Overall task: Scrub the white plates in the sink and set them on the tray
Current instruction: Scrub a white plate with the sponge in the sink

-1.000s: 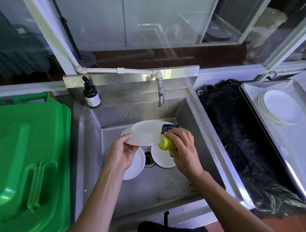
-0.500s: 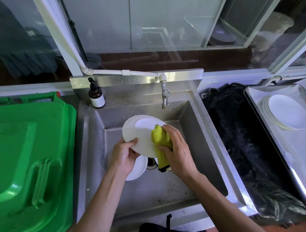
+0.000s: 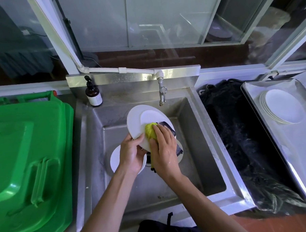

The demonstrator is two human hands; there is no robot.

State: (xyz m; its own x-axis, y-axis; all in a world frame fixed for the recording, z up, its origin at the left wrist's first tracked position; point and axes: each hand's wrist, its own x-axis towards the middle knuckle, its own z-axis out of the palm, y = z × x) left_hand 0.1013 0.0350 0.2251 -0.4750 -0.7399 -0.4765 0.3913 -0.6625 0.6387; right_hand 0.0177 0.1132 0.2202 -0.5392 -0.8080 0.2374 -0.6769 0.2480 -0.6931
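Observation:
Over the steel sink [image 3: 190, 167] my left hand [image 3: 133, 154] grips the lower rim of a white plate [image 3: 140, 120], which is tilted up to face me. My right hand [image 3: 163, 147] presses a yellow and dark scrubbing cloth [image 3: 150, 131] against the plate's lower right face, fingers curled over the cloth. Two more white plates lie on the sink floor: one [image 3: 115, 158] under my left hand, another [image 3: 180, 156] mostly hidden behind my right hand. A stack of white plates [image 3: 283, 107] sits on the metal tray [image 3: 292, 154] at the right.
A tap [image 3: 162, 94] hangs over the sink's back edge, just above the held plate. A brown pump bottle [image 3: 93, 95] stands at the sink's back left corner. A green bin lid [image 3: 27, 166] fills the left side. Black plastic sheeting [image 3: 238, 138] lies between sink and tray.
The plate has tipped from nearly flat to facing me. My right hand with the cloth has slid from the plate's right edge onto its face.

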